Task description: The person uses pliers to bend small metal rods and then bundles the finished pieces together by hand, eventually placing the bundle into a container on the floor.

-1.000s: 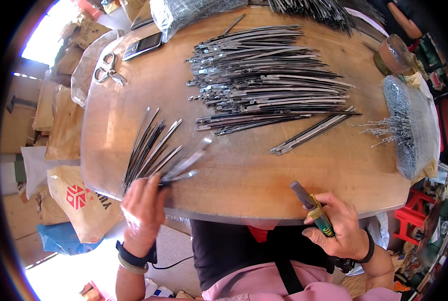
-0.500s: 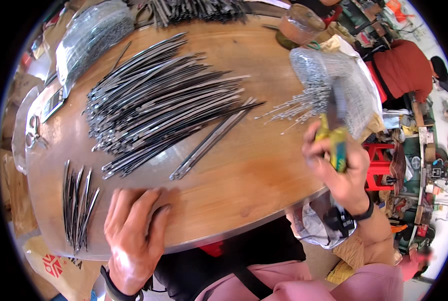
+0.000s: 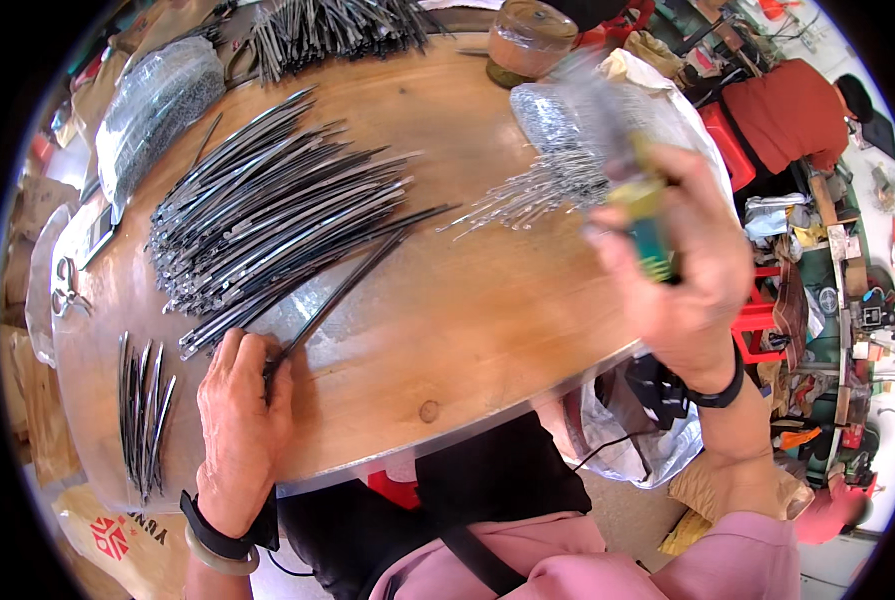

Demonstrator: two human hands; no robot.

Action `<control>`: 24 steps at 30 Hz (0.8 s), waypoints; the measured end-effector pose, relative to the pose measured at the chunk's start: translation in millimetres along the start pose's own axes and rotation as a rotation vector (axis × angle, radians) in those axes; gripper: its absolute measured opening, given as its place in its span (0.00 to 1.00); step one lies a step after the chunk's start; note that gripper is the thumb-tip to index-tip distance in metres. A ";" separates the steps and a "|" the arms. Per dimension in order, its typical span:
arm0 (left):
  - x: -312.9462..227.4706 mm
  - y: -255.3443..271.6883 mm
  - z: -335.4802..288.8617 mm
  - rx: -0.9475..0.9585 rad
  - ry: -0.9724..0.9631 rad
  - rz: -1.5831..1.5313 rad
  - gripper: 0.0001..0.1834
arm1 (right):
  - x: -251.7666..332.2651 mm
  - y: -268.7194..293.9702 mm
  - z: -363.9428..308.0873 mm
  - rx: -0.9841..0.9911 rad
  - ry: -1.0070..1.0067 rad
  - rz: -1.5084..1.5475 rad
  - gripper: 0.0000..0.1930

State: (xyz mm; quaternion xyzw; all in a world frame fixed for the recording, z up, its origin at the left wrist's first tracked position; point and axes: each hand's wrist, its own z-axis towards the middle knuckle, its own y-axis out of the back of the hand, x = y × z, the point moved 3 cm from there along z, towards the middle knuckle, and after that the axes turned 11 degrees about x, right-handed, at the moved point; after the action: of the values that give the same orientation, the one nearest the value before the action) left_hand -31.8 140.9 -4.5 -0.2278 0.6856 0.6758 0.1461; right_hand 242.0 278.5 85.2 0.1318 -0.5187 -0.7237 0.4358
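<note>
My left hand pinches the near end of a few thin dark metal strips, which slant across the wooden table. Just beyond lies a large fanned pile of dark metal strips. A smaller bundle of strips rests to the left of that hand. At the right, my right hand is closed around a hand tool with yellow-and-green handles; its head is smeared by motion, so its kind is unclear. Thin silvery wires stick out of a clear plastic wrap beneath it.
Scissors and a phone-like device lie at the left edge of the table. A plastic-wrapped bundle, another heap of strips and a taped round container stand at the back. A person in red sits beyond.
My left hand has moved up and closed on the near end of the strips. My right hand has swung with the tool. The view has shifted, so the table's things appear farther left.
</note>
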 end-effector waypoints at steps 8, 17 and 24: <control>10.0 -7.5 -26.8 -0.067 0.145 -0.413 0.05 | -9.2 -1.9 -73.7 -0.290 -0.343 1.304 0.06; -8.7 -21.5 -94.7 0.113 0.660 -1.624 0.06 | -33.1 -36.9 -125.3 0.000 -0.778 1.197 0.06; -25.7 -5.7 -100.9 -0.301 0.451 -2.014 0.18 | -0.8 -43.4 -122.1 -0.135 -0.841 2.148 0.06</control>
State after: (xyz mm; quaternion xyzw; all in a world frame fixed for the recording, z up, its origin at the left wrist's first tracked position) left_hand 3.9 43.7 8.1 -0.8311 0.0984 0.2616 0.4809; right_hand 299.5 205.0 -4.8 -0.6523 -0.4279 0.0067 0.6256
